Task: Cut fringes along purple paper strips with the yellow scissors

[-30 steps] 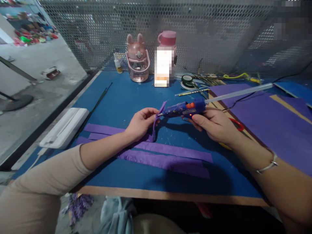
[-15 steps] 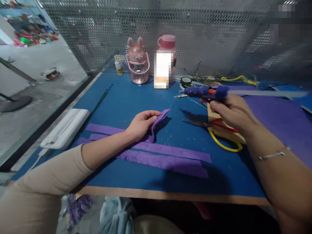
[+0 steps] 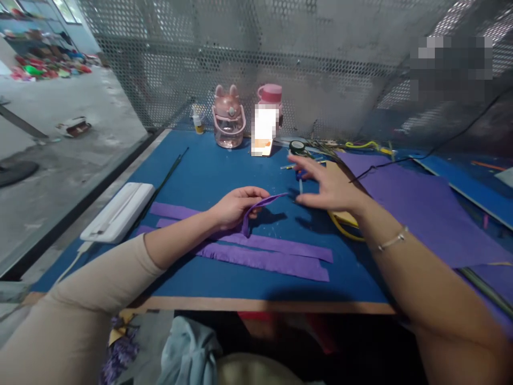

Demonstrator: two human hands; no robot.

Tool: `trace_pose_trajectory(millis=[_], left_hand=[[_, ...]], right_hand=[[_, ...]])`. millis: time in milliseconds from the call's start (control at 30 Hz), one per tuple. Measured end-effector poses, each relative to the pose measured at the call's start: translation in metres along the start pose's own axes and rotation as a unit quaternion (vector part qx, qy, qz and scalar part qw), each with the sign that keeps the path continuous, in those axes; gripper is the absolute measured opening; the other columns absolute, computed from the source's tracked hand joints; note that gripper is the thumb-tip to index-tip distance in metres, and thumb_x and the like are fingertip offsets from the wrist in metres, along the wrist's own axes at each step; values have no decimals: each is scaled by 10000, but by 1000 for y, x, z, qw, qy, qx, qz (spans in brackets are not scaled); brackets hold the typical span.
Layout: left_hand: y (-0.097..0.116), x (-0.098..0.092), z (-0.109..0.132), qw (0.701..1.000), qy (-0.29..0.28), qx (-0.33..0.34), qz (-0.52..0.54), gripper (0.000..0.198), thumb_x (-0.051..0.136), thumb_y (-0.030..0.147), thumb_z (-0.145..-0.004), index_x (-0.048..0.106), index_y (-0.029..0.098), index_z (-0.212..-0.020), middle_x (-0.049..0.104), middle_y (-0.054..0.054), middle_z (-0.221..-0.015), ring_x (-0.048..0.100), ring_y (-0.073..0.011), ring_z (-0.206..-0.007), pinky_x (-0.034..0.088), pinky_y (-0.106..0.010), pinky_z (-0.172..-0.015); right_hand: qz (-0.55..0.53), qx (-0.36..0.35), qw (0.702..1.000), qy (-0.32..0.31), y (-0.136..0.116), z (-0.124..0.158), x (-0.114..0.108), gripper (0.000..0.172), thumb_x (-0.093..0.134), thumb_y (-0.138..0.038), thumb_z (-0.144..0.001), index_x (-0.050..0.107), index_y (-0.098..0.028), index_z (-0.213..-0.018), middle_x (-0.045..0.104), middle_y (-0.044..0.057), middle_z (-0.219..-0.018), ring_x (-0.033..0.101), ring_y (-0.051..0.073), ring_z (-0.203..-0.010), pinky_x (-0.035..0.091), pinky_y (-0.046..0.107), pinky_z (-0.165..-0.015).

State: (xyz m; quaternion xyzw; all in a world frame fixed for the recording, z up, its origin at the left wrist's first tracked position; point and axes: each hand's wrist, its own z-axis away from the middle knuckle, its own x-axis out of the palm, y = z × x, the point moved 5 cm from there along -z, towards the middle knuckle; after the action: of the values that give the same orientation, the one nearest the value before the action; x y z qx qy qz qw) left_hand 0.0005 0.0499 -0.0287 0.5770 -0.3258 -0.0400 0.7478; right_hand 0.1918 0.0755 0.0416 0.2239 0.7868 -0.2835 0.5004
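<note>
My left hand (image 3: 240, 206) pinches a purple strip (image 3: 264, 202), whose free end points right while the rest hangs down to the table. My right hand (image 3: 326, 184) hovers just right of that end, fingers spread and holding nothing. Beyond its fingers the blue glue gun (image 3: 299, 175) is mostly hidden, with a piece of its clear glue stick showing. Below the wrist, the yellow handle of the scissors (image 3: 347, 233) peeks out. More purple strips (image 3: 276, 262) lie flat in front of my left hand, one with a ruffled-looking edge.
A white power strip-like box (image 3: 118, 212) with a cable lies at left beside dark green stems (image 3: 172, 168). At the back stand a pink bottle (image 3: 229, 117), a lit phone (image 3: 264, 128) and a tape roll (image 3: 297, 146). A large purple sheet (image 3: 417, 203) covers the right side.
My right hand has let go of the glue gun, which now lies on the table behind it. That hand has moved left toward the strip and opened. My left hand still holds the strip.
</note>
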Motion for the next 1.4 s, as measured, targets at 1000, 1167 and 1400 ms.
trace_pose_trajectory(millis=[1000, 1167, 1400], left_hand=[[25, 39, 40, 674, 96, 274, -679, 178, 631, 341, -846, 719, 200, -909, 727, -72, -849, 623, -205, -784, 365, -321, -790], [33, 18, 39, 657, 125, 179, -722, 280, 600, 393, -855, 719, 195, -1013, 725, -99, -824, 621, -207, -700, 353, -273, -622], [68, -27, 54, 600, 107, 133, -782, 205, 571, 314, -865, 740, 215, -927, 741, -62, -830, 646, -191, -730, 355, -245, -619]], right_hand=[[-37, -65, 992, 103, -60, 22, 9, 161, 598, -305, -883, 694, -187, -830, 709, 42, -762, 619, 185, -730, 410, 333, -729], [-47, -25, 985, 167, -39, 29, -14, 159, 630, -305, -852, 713, -211, -753, 711, 27, -717, 630, 182, -705, 447, 328, -711], [-113, 115, 966, 201, 23, 47, -40, 159, 701, -361, -765, 737, -207, -746, 715, 13, -716, 630, 170, -657, 457, 288, -612]])
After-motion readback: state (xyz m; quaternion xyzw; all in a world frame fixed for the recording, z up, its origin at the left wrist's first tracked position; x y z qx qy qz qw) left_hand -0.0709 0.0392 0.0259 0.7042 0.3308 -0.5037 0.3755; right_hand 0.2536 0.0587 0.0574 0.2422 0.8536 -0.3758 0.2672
